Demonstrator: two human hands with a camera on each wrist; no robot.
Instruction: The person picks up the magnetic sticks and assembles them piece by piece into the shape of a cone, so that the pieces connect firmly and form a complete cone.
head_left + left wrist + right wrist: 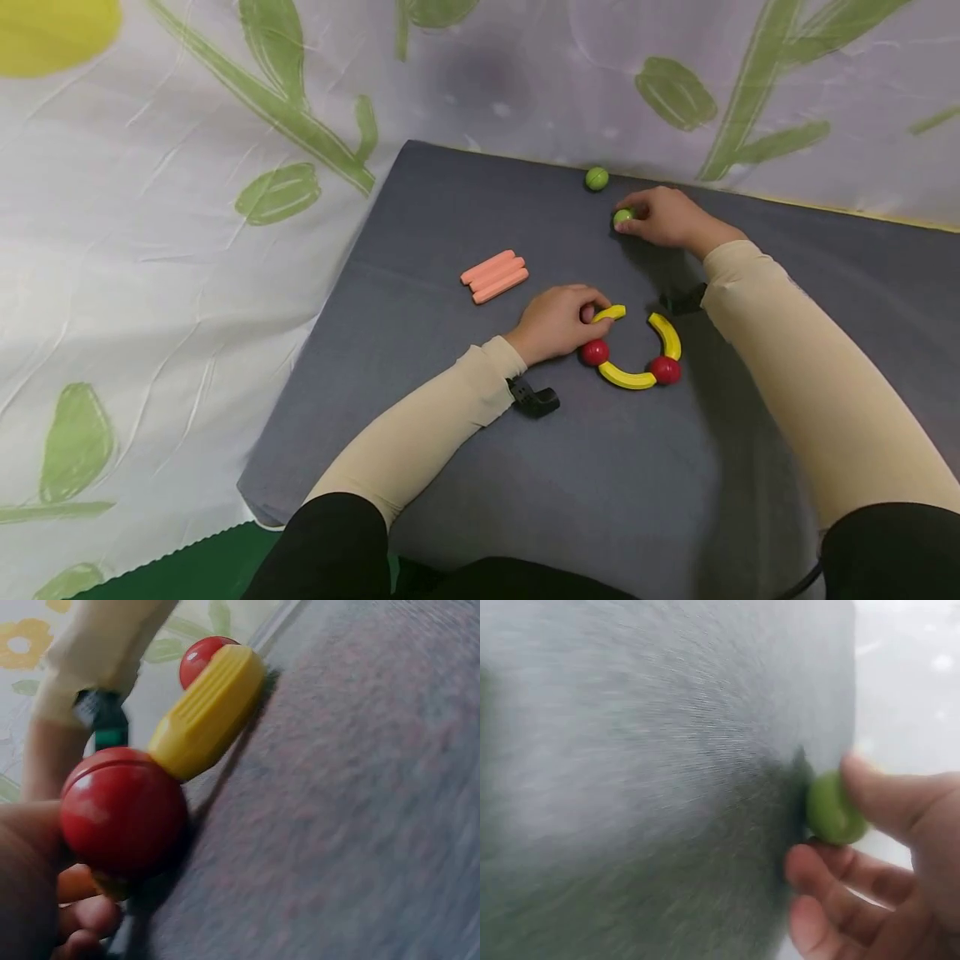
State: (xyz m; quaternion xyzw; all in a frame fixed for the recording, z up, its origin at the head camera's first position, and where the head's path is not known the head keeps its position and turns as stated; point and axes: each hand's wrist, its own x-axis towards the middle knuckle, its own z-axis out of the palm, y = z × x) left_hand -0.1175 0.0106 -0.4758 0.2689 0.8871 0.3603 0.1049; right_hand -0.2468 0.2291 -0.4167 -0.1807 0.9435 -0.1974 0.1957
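Observation:
Yellow curved pieces and red balls form an open-topped ring on the grey table. My left hand (pixel 561 323) pinches the upper left yellow piece (pixel 609 313), just above the left red ball (pixel 595 352). In the left wrist view that red ball (pixel 124 814) touches a yellow piece (pixel 208 712), and the piece in my fingers is mostly hidden. My right hand (pixel 666 218) pinches a green ball (pixel 623 217) beyond the ring; the right wrist view has this green ball (pixel 832 808) between thumb and fingers. At the ring's right, a yellow piece (pixel 667 337) meets a red ball (pixel 664 370).
Several salmon-coloured sticks (pixel 495 277) lie side by side left of the ring. Another green ball (pixel 597 178) rests near the table's far edge. A white sheet with painted leaves (pixel 277 194) hangs behind and to the left of the grey table (pixel 360 333).

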